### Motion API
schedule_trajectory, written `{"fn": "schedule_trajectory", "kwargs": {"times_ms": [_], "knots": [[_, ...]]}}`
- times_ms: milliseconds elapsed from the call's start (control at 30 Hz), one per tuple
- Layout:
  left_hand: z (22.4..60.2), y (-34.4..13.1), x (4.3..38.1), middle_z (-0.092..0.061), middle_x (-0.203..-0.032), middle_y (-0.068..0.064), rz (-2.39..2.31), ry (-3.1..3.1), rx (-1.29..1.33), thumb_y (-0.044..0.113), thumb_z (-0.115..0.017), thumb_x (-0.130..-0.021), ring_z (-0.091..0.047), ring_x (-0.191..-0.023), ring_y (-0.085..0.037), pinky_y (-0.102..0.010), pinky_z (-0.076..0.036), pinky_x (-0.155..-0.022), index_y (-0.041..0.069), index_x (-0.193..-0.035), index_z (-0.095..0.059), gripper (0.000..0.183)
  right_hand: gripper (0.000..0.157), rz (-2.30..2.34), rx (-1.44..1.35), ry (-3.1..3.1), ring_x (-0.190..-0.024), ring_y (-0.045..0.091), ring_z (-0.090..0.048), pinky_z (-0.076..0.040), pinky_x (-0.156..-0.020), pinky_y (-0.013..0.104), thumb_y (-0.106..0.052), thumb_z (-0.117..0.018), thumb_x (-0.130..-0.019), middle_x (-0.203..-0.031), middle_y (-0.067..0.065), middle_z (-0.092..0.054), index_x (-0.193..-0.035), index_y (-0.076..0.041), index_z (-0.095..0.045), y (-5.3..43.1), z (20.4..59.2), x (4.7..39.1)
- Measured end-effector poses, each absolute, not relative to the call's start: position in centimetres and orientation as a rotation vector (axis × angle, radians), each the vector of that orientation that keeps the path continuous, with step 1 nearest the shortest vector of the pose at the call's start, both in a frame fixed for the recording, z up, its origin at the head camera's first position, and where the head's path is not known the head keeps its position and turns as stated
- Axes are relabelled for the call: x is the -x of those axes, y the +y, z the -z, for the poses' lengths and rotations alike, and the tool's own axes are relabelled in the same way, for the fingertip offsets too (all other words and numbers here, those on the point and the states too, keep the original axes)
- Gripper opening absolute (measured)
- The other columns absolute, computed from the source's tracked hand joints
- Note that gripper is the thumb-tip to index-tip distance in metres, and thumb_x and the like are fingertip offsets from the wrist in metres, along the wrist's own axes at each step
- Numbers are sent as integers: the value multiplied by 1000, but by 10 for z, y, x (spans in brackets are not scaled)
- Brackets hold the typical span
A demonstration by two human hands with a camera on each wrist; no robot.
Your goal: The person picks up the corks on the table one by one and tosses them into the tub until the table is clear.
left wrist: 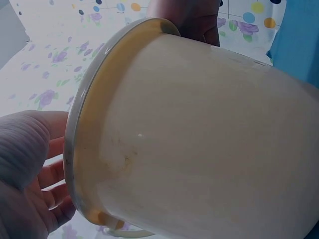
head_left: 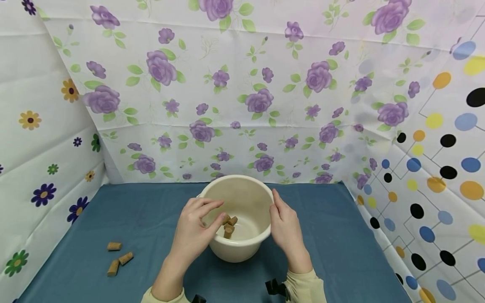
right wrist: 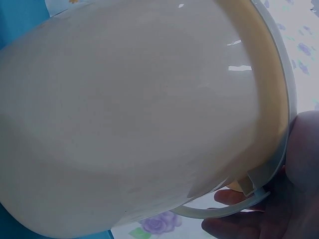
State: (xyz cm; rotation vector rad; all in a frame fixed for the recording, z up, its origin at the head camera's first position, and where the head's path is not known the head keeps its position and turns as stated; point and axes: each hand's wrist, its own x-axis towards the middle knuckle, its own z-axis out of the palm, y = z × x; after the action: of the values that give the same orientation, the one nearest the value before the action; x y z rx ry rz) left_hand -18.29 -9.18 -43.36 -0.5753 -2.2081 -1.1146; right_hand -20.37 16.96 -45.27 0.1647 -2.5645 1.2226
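A cream plastic bucket [head_left: 236, 252] stands on the blue cloth between the two hands, its opening toward the head camera. Several corks [head_left: 229, 231] lie inside it, toward the left of its floor. My left hand [head_left: 195, 227] is at the left rim, thumb and forefinger apart over the opening and no cork between them. In the left wrist view its fingers [left wrist: 52, 174] are partly hidden behind the rim. My right hand [head_left: 286, 225] grips the rim on the right. The right wrist view shows its fingers [right wrist: 232, 226] by the bucket's thin handle [right wrist: 214, 213].
Three loose corks [head_left: 120, 259] lie on the blue cloth [head_left: 333, 252] left of the bucket. A purple-flowered sheet [head_left: 242, 139] hangs behind. Patterned sheets close off the left [head_left: 41, 155] and right [head_left: 428, 198] sides.
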Motion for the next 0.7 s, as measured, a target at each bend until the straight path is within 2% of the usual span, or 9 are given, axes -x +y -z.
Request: {"fn": "schedule_trajectory", "kwargs": {"times_ms": [433, 700], "knots": [[434, -93, 182, -75, -113, 2, 1121, -2198, 575, 16, -92, -87, -61, -110, -20, -40, -50, -76, 13, -117, -84, 31, 50, -1232, -170, -2562, -147, 36, -49, -46, -114, 58, -21, -45, -116, -163, 16, -46, -165, -8, -41, 170, 452, 203], [435, -96, 181, -75, -114, 4, 1143, -2152, 601, 8, -91, -85, -62, -113, -21, -44, -52, -85, 14, -117, -84, 33, 50, -1223, -164, -2562, -146, 37, -50, -46, -113, 59, -21, -45, -116, -163, 16, -47, -164, -8, -42, 171, 451, 203]]}}
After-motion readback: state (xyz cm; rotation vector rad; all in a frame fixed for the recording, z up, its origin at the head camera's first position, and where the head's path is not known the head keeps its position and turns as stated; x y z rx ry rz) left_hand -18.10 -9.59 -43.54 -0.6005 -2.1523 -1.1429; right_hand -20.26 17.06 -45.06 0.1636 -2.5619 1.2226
